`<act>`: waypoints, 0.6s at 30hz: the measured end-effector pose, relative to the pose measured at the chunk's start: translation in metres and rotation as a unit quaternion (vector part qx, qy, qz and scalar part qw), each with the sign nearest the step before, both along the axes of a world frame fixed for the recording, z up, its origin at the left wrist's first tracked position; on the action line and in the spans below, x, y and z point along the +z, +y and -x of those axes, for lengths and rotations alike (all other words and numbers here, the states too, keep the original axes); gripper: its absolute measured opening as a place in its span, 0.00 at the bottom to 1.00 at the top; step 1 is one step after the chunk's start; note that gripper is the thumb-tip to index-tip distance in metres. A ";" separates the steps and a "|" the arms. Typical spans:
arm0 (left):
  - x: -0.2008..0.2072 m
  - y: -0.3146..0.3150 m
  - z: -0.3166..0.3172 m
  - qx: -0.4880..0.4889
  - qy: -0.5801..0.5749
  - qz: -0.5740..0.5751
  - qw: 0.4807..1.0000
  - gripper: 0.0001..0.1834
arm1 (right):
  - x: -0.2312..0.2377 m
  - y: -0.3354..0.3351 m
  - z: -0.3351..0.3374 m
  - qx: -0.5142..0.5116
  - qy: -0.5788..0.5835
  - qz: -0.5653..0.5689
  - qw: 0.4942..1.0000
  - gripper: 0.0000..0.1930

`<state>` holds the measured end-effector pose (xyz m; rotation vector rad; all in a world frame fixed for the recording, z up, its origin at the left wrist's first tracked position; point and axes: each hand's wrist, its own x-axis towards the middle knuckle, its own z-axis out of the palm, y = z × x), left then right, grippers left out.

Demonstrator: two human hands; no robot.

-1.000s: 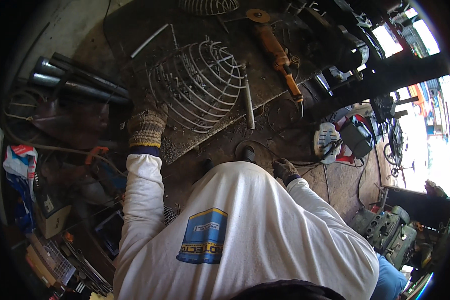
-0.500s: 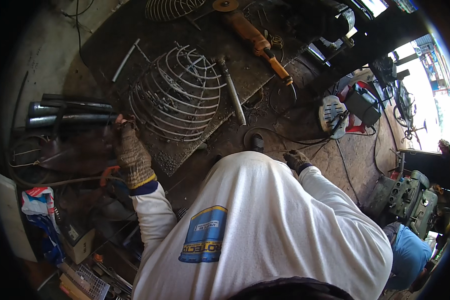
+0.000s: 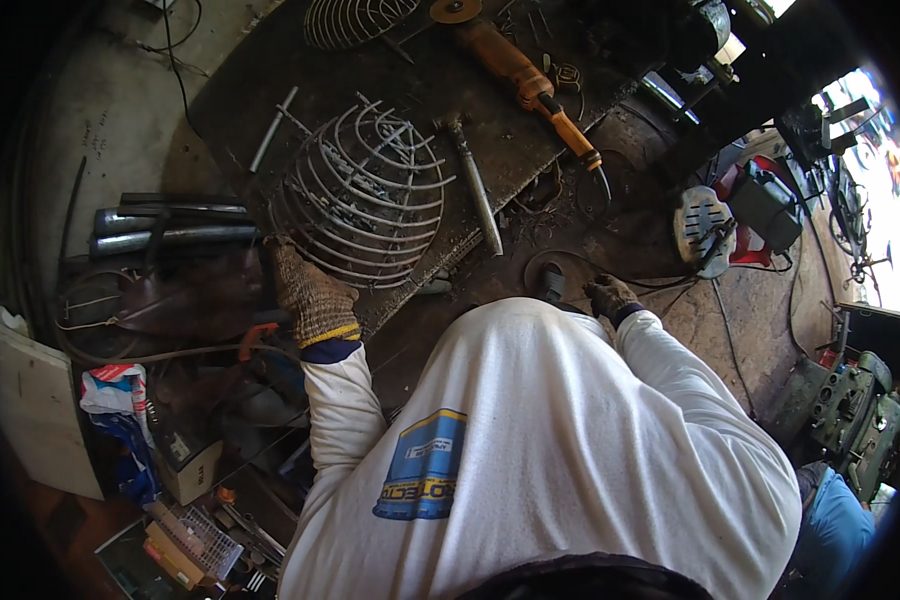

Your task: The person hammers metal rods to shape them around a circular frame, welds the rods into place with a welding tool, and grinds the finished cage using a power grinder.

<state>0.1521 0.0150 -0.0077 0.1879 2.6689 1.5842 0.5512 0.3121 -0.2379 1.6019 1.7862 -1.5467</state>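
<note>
My left hand (image 3: 315, 295), in a brown knitted glove with a yellow cuff band, is at the near left edge of a rounded cage of bent metal rods (image 3: 365, 200). Its fingertips lie in shadow against the rods, and whether they grip one cannot be made out. The cage rests on a dark metal work table (image 3: 235, 75). My right hand (image 3: 610, 297), gloved too, is beside my body above the floor, fingers loosely bent and apart, with nothing visible in it. Right of the cage lies a hammer with a metal pipe handle (image 3: 478, 190).
An orange angle grinder (image 3: 520, 75) lies farther back, near a second wire cage (image 3: 355, 20). Metal tubes (image 3: 170, 232) are stacked at left. A slotted pale stool (image 3: 703, 230) and cables (image 3: 660, 287) are on the floor at right. Someone in blue (image 3: 835, 525) is at lower right.
My left hand has moved right, from beside the tubes to the cage's edge. My right hand has come slightly forward. The whole view has shifted a little.
</note>
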 end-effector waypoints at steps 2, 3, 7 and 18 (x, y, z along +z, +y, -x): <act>0.005 0.003 0.011 0.010 -0.010 -0.045 0.999 0.32 | 0.017 0.002 -0.002 0.009 -0.011 0.008 1.000 0.30; 0.013 0.000 0.018 0.028 -0.029 -0.100 0.994 0.32 | 0.026 0.002 -0.002 0.009 -0.018 0.008 1.000 0.31; 0.057 -0.010 0.054 0.032 -0.068 -0.241 0.968 0.30 | -0.035 0.014 -0.041 -0.029 -0.005 0.035 0.999 0.30; 0.074 0.012 0.125 -0.178 -0.161 -0.134 0.962 0.28 | 0.045 0.019 -0.018 0.016 -0.017 -0.012 1.000 0.22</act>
